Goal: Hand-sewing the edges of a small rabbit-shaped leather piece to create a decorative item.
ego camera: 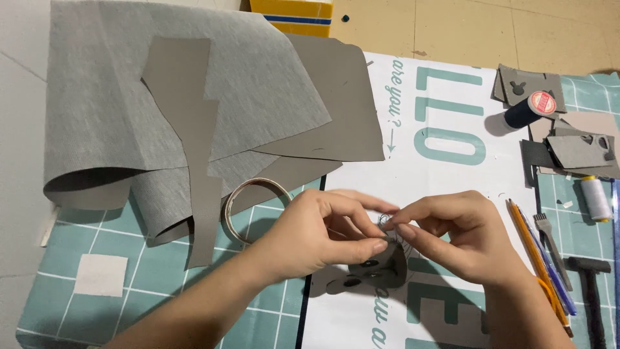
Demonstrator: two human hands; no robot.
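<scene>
Hands, two (316, 232) (452, 236), on one grey cutout (374, 268); thread spools, two (526, 110) (595, 198).

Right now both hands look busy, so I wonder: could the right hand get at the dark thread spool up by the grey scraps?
Probably yes: the right hand has only bare printed sheet between it and the dark thread spool, though its fingers pinch thread.
</scene>
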